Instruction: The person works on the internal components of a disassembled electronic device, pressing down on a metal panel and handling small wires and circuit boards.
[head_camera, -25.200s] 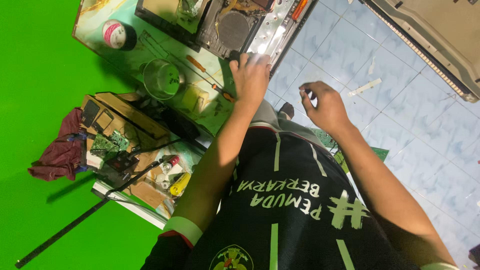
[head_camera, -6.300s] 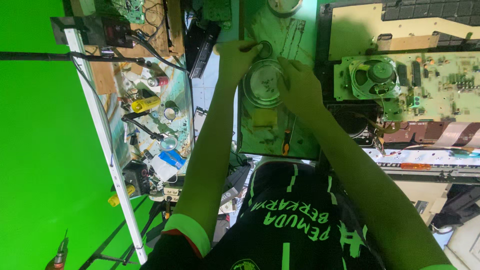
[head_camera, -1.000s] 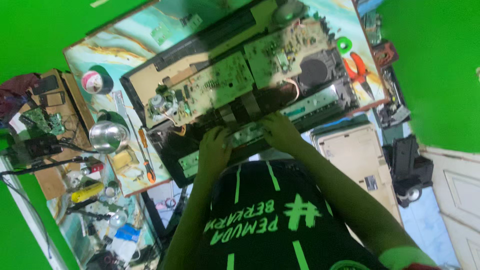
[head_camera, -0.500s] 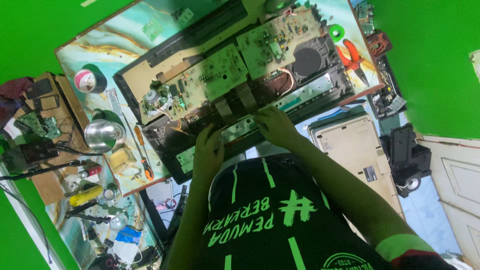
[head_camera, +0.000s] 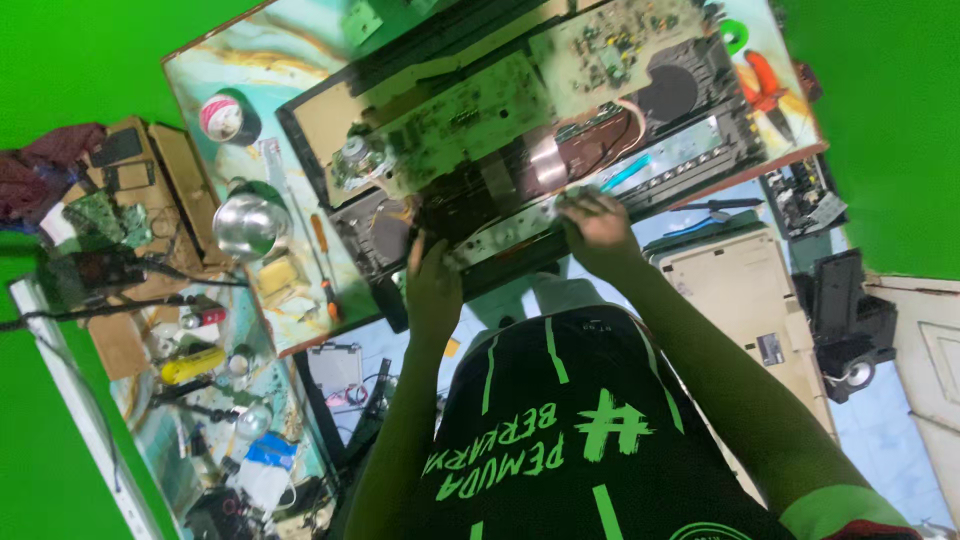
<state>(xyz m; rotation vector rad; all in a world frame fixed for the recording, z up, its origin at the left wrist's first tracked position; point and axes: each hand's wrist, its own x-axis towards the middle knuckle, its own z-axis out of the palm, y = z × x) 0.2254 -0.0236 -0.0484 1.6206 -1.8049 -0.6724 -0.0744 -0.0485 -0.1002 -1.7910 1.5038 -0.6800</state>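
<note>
**Both hands now on the front edge of the opened chassis**

Change vs half a sec ago: not much in the grip, more in placement. The wide black electronics chassis with its cover off (head_camera: 520, 170) sits on the marbled teal-and-cream tabletop (head_camera: 225, 70), lying diagonally, about as it did before. Left hand (head_camera: 433, 290) has stayed on the near-left corner of the long silver-and-black front panel strip (head_camera: 520, 235), fingers curled over the edge. Right hand (head_camera: 598, 222) is further along the same strip, fingers spread and pressing down on top. Hands are apart, each clamped/pressing on the strip; cannot tell if they actually lift it or only steady it.

Compared w/ approx 6 s ago, when the hands were at a round clear dish, they've moved over to the chassis. Judging from that, work in hand is now the front panel, prob. being seated or shifted along the chassis edge.

Inside chassis: green circuit boards (head_camera: 470, 110), a round black part (head_camera: 668, 92), a flat ribbon cable (head_camera: 545, 165).

Nearby, untouched: shiny round metal bowl (head_camera: 245, 222), orange-handled screwdriver (head_camera: 322, 262), pink-and-white tape roll (head_camera: 222, 117), red-handled pliers (head_camera: 765, 80) at far end. Cluttered side bench w/ small parts and wires to the left.
</note>
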